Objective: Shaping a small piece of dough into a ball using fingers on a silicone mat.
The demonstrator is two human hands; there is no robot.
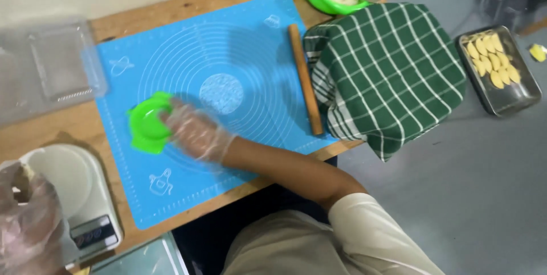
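Dumpling press, bright green and opened flat, lies on the blue mat at its nine o'clock edge. The right hand, gloved, rests against the press from three o'clock, fingers spread loosely over its rim; motion blur hides any pinch. A rolling pin lies along twelve to six, well apart. The left hand, gloved and curled, sits by the white scale at seven o'clock, holding a pale lump, farther from the press.
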